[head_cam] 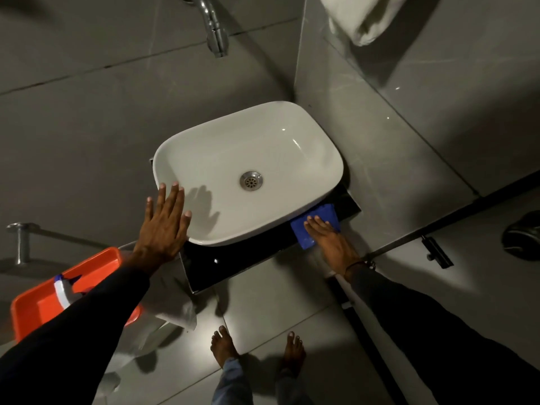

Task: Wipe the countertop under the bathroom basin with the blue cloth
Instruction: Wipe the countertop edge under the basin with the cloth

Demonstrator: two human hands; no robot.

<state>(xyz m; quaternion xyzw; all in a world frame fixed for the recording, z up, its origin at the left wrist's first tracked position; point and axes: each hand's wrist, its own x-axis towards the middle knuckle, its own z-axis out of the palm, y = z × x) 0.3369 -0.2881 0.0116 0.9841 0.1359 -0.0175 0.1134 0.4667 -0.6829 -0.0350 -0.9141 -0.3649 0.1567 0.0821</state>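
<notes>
The blue cloth point(318, 226) is pressed flat on the black countertop point(233, 261), at the front right corner of the white basin point(248, 173) and partly tucked beneath its rim. It is held down by the right hand point(330, 241), whose fingers are extended and laid flat over the cloth rather than curled around it. The left hand point(163, 223) is spread open, fingers apart, and is rested against the basin's front left rim; nothing is gripped by it.

Inside the basin only a round metal drain point(251, 180) and the left hand's shadow are seen. A chrome tap point(214, 27) is mounted on the wall above it.

To the left, an orange tub point(58, 299) is seen, partly hidden by the left sleeve; a white spray bottle with a blue top point(62, 290) is held in it. A white cloth point(178, 314) is draped just beside the tub. Two bare feet point(225, 346) are planted on the grey floor tiles below the countertop.
</notes>
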